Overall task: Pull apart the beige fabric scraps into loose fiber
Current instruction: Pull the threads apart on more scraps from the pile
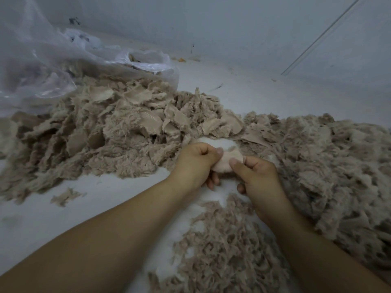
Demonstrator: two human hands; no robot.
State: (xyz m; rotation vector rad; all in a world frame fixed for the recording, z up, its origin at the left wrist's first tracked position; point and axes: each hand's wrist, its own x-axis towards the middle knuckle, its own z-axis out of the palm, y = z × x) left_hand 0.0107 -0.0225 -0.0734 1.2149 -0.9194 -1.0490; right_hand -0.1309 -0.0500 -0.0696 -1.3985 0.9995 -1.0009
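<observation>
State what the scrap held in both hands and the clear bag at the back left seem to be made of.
Scrap: likely plush synthetic fabric, with a smooth pale backing and fuzzy edges like the pile's pieces. Bag: thin plastic film, translucent, crinkled and glossy.

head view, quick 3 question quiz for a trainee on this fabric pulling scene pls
1. True or false: both hands grip the same beige scrap.
2. Where does the clear plastic bag lie? A) far left, behind the scrap pile B) under the right hand C) beside the loose fiber nearest the camera
3. Fill in: the left hand holds the scrap with its ___ on top.

Key
1. True: each hand pinches one end.
2. A
3. thumb
</observation>
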